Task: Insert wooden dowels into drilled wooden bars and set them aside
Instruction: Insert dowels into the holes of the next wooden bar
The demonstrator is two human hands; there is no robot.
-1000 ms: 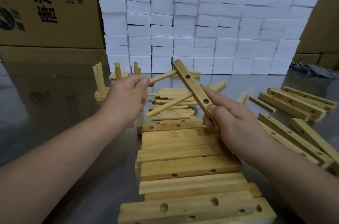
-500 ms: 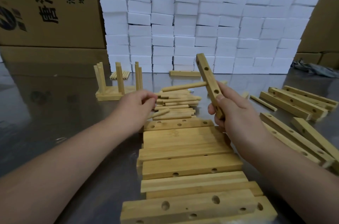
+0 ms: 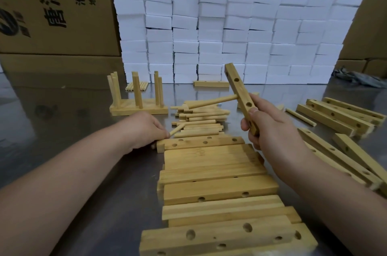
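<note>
My right hand (image 3: pixel 270 128) grips the lower end of a drilled wooden bar (image 3: pixel 238 90), held tilted above the table. One dowel (image 3: pixel 211 102) sticks out of the bar's middle hole toward the left. My left hand (image 3: pixel 146 128) lies low on the table and pinches the end of a loose dowel (image 3: pixel 177 129) at the near edge of the dowel pile (image 3: pixel 201 119). A row of drilled bars (image 3: pixel 209 174) lies in front of me between my arms.
A finished piece with upright dowels (image 3: pixel 138 107) stands at the back left. More drilled bars (image 3: pixel 343 117) lie at the right. A wall of white blocks (image 3: pixel 230 35) and cardboard boxes (image 3: pixel 52 8) close off the back of the metal table (image 3: pixel 62 130).
My left hand let go of the inserted dowel, dropped to the pile and took hold of a loose dowel. My right hand turned the bar more upright and moved it right.
</note>
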